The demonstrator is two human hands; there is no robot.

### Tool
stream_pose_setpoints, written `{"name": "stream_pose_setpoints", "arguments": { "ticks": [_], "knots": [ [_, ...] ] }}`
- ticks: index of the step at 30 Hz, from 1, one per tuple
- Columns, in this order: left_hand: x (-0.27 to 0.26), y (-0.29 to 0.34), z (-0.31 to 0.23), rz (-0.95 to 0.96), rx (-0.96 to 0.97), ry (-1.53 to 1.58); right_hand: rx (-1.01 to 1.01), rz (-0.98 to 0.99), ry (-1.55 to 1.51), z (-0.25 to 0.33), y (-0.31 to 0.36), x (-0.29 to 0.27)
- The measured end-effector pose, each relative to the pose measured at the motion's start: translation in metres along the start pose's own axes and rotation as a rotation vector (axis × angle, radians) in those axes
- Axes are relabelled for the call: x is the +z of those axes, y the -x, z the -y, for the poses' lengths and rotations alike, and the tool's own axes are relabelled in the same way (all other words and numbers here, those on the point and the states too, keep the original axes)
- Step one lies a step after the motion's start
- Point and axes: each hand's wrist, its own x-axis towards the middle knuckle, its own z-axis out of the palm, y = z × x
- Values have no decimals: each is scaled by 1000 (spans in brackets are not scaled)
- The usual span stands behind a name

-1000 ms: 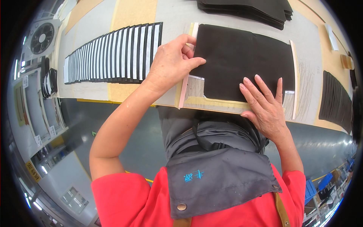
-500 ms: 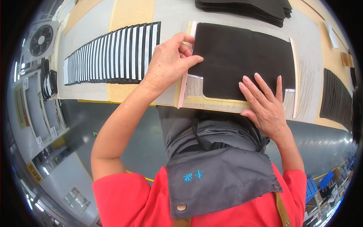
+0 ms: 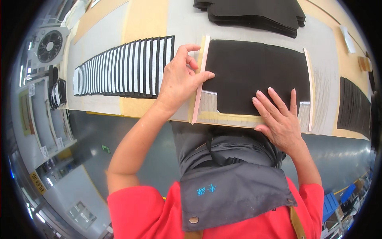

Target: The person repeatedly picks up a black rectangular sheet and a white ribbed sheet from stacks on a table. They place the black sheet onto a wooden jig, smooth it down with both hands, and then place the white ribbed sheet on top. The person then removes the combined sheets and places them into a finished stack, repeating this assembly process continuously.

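A black flat sheet (image 3: 254, 71) of leather-like material lies on the worktable between two narrow pale strips, the left strip (image 3: 202, 79) and the right strip (image 3: 308, 89). My right hand (image 3: 278, 117) rests flat on its near right part, fingers spread. At the sheet's left edge is my left hand (image 3: 179, 77). Its thumb tip touches the black material, while the index finger reaches out apart from the thumb and the other fingers curl loosely. Nothing shows between them. Pale ruled board and yellow tape (image 3: 234, 118) show along the near edge.
Overlapping black pieces with white strips (image 3: 123, 69) fan out on the left. A stack of black sheets (image 3: 254, 16) lies at the far side, and more black pieces (image 3: 353, 107) lie at the right. A fan (image 3: 49, 46) stands beyond the table's left end.
The whole view has shifted, so the table sits slightly lower in the picture. My left index finger has moved a little away from the sheet's edge. My right hand stays flat on the sheet.
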Motion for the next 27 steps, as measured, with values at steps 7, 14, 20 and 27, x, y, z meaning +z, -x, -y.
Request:
{"name": "stream_pose_setpoints", "arguments": {
  "ticks": [7,14,20,27],
  "knots": [
    [14,11,-5,-193,497,-277,-3,-18,-18,0,-1,0],
    [68,15,-18,-148,655,-232,-9,-38,-7,1,-1,1],
    [78,2,-26,-146,647,-248,-5,-44,-1,-1,2,1],
    [80,-4,-28,-140,653,-304,-1,-37,-39,-2,2,6]
  ]
}}
